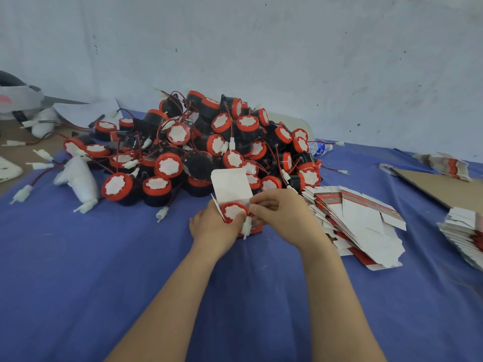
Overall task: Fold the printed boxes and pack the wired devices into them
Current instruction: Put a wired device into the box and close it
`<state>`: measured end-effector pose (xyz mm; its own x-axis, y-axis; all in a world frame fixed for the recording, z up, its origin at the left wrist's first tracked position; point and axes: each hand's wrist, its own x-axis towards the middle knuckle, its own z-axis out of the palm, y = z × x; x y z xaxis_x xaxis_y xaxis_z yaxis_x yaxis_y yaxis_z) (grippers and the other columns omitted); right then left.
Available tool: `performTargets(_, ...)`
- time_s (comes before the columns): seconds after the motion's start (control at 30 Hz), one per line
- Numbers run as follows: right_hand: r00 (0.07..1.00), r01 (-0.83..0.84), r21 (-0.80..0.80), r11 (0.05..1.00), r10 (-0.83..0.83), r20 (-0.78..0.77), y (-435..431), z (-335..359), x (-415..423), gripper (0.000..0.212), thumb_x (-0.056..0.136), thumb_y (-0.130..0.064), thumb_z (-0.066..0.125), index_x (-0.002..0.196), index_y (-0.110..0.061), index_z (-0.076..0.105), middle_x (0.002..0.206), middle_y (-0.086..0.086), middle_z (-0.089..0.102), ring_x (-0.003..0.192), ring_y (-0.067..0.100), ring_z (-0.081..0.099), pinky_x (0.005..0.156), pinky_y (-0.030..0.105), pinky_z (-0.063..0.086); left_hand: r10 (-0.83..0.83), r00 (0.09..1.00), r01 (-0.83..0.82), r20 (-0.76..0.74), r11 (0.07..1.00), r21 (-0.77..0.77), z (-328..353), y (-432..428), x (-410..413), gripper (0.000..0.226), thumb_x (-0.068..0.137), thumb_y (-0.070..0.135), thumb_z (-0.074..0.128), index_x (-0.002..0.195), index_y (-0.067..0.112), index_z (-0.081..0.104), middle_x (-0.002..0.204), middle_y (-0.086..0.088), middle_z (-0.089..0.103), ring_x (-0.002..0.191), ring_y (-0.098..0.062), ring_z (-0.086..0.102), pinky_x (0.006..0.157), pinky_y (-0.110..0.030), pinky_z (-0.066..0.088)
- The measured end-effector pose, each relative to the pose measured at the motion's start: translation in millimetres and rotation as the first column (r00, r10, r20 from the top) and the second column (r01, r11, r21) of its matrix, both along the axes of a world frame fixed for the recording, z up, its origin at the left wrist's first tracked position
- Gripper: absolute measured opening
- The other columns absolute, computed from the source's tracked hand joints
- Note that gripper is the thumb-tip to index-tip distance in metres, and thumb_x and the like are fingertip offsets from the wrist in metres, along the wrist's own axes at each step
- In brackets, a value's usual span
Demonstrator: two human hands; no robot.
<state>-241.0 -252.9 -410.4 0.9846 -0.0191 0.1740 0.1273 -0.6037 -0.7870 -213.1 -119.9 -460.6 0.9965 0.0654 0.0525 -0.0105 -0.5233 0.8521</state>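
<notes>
- Left hand (214, 226) curls round the box (231, 185), flap up.
- Red-faced device (234, 211) sits in its mouth, between both hands.
- Right hand (277, 212) pinches the device's wire (250, 214).

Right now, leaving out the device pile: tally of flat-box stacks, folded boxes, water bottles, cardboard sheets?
Flat-box stacks: 3
Folded boxes: 1
Water bottles: 1
Cardboard sheets: 1
Total: 6
</notes>
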Motion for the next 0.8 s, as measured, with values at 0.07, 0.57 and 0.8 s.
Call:
performTargets(0.07, 1.000, -0.026, 0.002, 1.000, 0.026, -0.005, -2.5, -2.0, 1.0, 0.023, 0.091, -0.007, 0.060, 0.112, -0.012, 0.068, 0.099, 0.003, 0.071, 0.079, 0.006, 0.070, 0.075, 0.015, 0.055, -0.001, 1.000, 0.001, 0.002, 1.000, -0.001, 0.5, -0.3, -0.9, 0.042, 0.089, 0.041, 0.060, 0.123, 0.019, 0.052, 0.123, -0.004, 0.063, 0.117, -0.027, 0.055, 0.103, -0.042, 0.041)
performTargets(0.57, 0.978, 0.128, 0.305, 0.944, -0.171, 0.118, -1.8, -8.0, 7.5, 0.015, 0.094, -0.020, 0.060, 0.087, -0.009, 0.068, 0.054, -0.003, 0.061, 0.046, 0.004, 0.056, 0.052, 0.019, 0.050, -0.008, 1.000, 0.007, 0.009, 1.000, 0.010, -1.4, -0.6, 0.1, 0.049, 0.088, 0.042, 0.061, 0.129, 0.019, 0.048, 0.127, -0.005, 0.060, 0.119, -0.028, 0.054, 0.103, -0.045, 0.041)
performTargets(0.8, 0.983, 0.150, 0.832, 0.534, -0.173, -0.066, 1.2, -11.7, 12.2, 0.054, 0.094, 0.000, 0.054, 0.143, -0.017, 0.039, 0.089, 0.013, 0.074, 0.069, 0.017, 0.072, 0.063, 0.022, 0.058, -0.006, 0.999, 0.006, 0.032, 1.000, 0.022, -2.6, -0.7, -0.8, 0.046, 0.089, 0.042, 0.061, 0.127, 0.019, 0.049, 0.125, -0.005, 0.061, 0.118, -0.029, 0.055, 0.102, -0.045, 0.043)
